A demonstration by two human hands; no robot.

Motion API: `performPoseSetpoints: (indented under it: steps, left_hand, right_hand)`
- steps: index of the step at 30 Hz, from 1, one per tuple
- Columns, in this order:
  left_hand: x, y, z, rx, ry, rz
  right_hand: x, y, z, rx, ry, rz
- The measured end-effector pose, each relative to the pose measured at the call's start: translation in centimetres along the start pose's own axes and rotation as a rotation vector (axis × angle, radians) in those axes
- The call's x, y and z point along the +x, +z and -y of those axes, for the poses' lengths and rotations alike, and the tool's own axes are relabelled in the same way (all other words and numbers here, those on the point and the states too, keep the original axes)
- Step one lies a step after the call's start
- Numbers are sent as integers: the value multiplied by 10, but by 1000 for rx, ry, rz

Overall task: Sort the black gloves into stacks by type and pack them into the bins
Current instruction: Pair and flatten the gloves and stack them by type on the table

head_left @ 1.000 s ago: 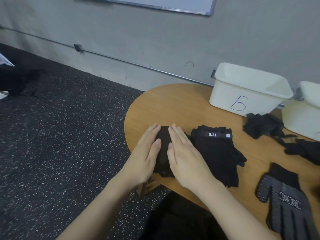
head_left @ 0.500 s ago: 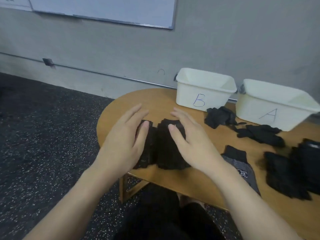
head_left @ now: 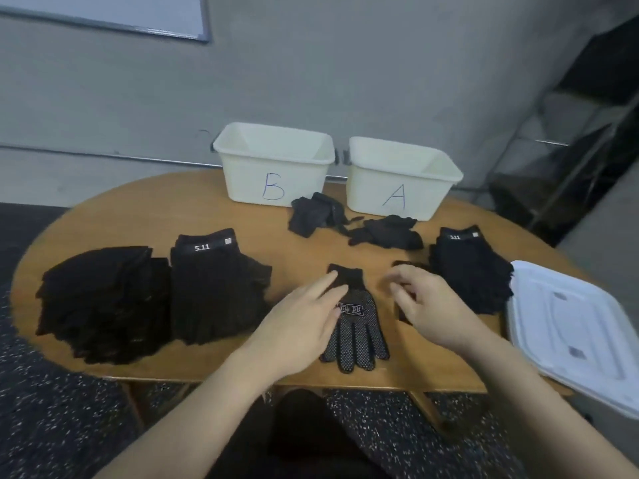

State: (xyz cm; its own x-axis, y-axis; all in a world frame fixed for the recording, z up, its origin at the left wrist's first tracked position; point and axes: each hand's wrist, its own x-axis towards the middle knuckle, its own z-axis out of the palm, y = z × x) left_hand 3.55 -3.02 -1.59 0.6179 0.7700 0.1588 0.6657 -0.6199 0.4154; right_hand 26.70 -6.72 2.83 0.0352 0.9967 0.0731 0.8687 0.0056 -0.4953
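A dotted-palm black glove [head_left: 358, 328] lies flat near the table's front edge. My left hand [head_left: 301, 319] lies with straight fingers over its left side and cuff. My right hand [head_left: 428, 305], fingers loosely curled, hovers just right of it above a dark glove piece [head_left: 403, 314], holding nothing I can see. At the left sit a stack of plain black gloves [head_left: 103, 299] and a stack of 5.11 gloves [head_left: 214, 288]. Another 5.11 stack [head_left: 470, 267] sits at the right. Two crumpled glove piles [head_left: 316, 214] [head_left: 387, 233] lie before bin B [head_left: 273, 164] and bin A [head_left: 401, 178].
The oval wooden table [head_left: 297, 247] stands against a grey wall. A white plastic lid [head_left: 574, 326] covers a container at the table's right end. A dark metal shelf rack [head_left: 574, 133] stands at the far right. Speckled black floor surrounds the table.
My view swung right. Both hands left the stacks at the left and moved right to the dotted glove, the right one going beyond it.
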Motion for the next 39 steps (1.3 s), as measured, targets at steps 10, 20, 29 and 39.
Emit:
performPoseSetpoints:
  steps: [10,20,29,39]
  left_hand:
    - [41,56,32,160,-28,83]
    - [41,63,36,131,-121,-11]
    - [43,66,39,105,-110,-40]
    - [44,65,38,95,-120,-37]
  right_hand:
    - [49,9,-28,61,6,-4]
    - [119,31,-55,-184,-23,-80]
    - [162,33,-85,-193,165,-59]
    - [168,39,-88,-231,191,-157]
